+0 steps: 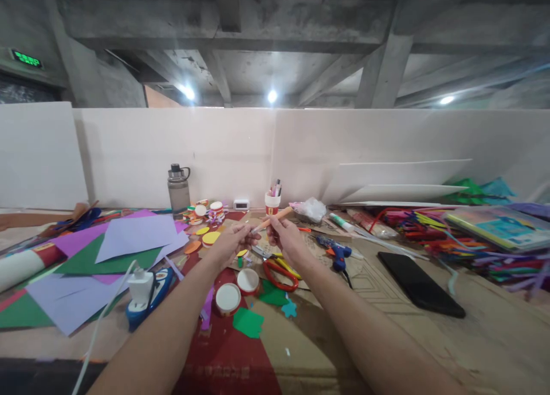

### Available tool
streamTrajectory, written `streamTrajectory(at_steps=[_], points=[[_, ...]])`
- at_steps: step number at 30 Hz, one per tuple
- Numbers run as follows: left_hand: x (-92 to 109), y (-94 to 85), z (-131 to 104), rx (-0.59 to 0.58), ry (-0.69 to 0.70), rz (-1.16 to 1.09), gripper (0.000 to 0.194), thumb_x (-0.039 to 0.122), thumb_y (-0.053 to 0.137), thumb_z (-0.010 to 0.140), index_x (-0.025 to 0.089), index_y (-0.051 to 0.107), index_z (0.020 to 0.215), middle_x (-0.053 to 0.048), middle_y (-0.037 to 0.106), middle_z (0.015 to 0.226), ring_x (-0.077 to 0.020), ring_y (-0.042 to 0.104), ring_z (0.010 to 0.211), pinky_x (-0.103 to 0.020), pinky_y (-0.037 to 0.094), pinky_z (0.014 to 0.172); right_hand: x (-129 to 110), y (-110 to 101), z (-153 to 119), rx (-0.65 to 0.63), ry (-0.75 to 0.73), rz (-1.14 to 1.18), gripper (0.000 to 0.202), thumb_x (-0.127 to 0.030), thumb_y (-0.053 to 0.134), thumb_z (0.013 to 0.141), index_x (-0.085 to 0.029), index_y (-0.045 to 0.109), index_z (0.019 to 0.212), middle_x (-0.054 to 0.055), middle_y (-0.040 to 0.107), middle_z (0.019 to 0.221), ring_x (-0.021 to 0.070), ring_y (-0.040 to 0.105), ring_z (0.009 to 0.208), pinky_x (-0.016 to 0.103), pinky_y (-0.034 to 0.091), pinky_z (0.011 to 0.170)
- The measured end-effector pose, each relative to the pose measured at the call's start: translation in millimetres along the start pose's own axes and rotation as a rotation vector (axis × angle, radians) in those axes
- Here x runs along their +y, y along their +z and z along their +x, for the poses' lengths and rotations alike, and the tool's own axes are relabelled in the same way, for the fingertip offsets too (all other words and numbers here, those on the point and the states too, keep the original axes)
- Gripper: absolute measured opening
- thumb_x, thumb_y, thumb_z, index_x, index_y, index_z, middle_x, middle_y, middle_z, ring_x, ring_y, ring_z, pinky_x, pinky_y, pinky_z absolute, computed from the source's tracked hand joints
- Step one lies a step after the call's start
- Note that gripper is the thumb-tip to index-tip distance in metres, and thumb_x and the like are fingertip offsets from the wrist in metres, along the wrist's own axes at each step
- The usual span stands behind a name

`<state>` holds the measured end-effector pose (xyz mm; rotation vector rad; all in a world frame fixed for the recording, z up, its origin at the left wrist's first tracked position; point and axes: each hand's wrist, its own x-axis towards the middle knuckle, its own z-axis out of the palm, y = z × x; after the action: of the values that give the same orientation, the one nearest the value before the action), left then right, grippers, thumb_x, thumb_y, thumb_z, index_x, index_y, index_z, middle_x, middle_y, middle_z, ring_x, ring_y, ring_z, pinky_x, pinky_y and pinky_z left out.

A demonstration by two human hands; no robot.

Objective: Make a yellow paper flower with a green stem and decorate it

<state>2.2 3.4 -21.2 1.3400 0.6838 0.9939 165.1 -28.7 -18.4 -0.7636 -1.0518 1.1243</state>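
Over the middle of the table, my right hand (285, 234) is closed around an orange pen-like stick (282, 214) with a pale, clear-looking tip. At that pale end the fingers of my left hand (234, 243) are pinched together; what lies between them is partly hidden. Beneath my hands are red-handled scissors (281, 273) and a yellow-handled tool (289, 265). Two white-topped round pieces (228, 299) sit nearer me, beside green paper scraps (248, 323) and a blue paper star (289, 309). Yellow-topped discs (210, 238) lie beyond my left hand.
Left are purple and green paper sheets (133, 234), a bottle (178, 189) and a blue power strip (150, 297) with a corded plug. A pen cup (272, 201) stands behind. Right are a blue glue gun (339, 255), a black phone (419, 283) and colourful pipe cleaners (464, 257).
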Motion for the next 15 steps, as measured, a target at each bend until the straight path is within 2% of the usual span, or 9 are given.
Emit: streamTrajectory(at_steps=[3,6,11,15], points=[[-2,0.5,1,-0.008,0.011,0.078,0.036,0.046,0.076,0.068,0.015,0.070,0.085,-0.004,0.068,0.077,-0.0095,0.055,0.060,-0.023,0.041,0.058,2,1,2,0.006,-0.005,0.004,0.035,-0.051,0.070,0.071,-0.017,0.060,0.076,-0.004,0.051,0.058,0.0081,0.041,0.047,0.022,0.029,0.045],[-2,2.4,1,0.041,0.062,0.219,0.028,0.042,0.074,0.068,0.015,0.069,0.074,-0.001,0.065,0.070,-0.0085,0.051,0.054,-0.022,0.038,0.053,4,0,4,0.040,-0.017,0.009,0.037,-0.051,0.071,0.069,-0.017,0.058,0.071,-0.004,0.051,0.057,0.0075,0.041,0.046,0.022,0.029,0.045],[0,11.1,0,0.064,0.128,0.331,0.031,0.047,0.069,0.072,0.015,0.066,0.069,-0.002,0.063,0.066,-0.0095,0.049,0.052,-0.023,0.036,0.050,10,2,2,0.164,-0.032,0.102,0.032,-0.043,0.073,0.069,-0.018,0.054,0.068,-0.006,0.049,0.056,0.0061,0.038,0.044,0.021,0.028,0.042],[1,17.0,0,0.074,0.071,0.338,0.034,0.048,0.070,0.069,0.015,0.064,0.065,-0.002,0.060,0.059,-0.0096,0.048,0.049,-0.023,0.035,0.048,15,7,1,0.210,-0.005,0.198,0.028,-0.035,0.076,0.069,-0.018,0.053,0.070,-0.007,0.048,0.054,0.0059,0.038,0.043,0.020,0.028,0.040]])
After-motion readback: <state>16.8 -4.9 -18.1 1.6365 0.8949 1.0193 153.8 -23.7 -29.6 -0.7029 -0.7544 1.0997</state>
